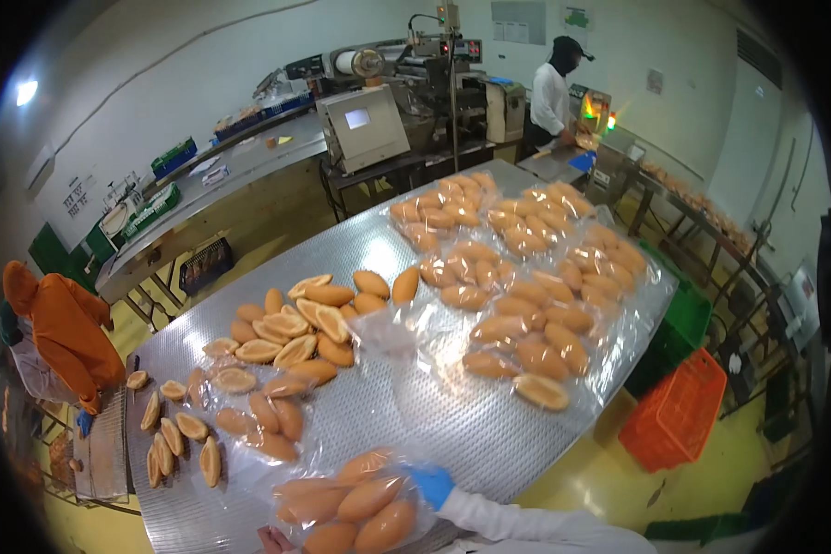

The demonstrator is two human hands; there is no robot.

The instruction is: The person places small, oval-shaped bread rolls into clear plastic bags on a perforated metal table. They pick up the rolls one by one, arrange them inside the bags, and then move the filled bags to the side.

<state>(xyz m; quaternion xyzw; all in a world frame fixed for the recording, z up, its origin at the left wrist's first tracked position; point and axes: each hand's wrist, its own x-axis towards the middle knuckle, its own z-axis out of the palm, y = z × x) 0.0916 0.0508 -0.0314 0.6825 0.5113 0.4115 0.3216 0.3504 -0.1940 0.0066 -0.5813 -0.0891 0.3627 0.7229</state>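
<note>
At the table's near edge lies a clear plastic bag of oval bread rolls (370,500), brown and glossy through the film. My right hand (432,485), in a blue glove, grips the bag's right side, its fingertips partly hidden by plastic. Only some bare fingers of my left hand (275,539) show, close to the bag's lower left edge; their hold is unclear. Just beyond lies another bag of rolls (270,422). Loose rolls and halves are heaped (298,318) past it, some with pale cut faces up. Several separate halves (172,436) lie to the left.
Filled bags (526,291) cover the far right of the textured metal table (415,422). An orange crate (672,408) and a green crate (678,318) stand off its right edge. One person in orange (69,332) is at left; another in white (552,97) works by machines behind.
</note>
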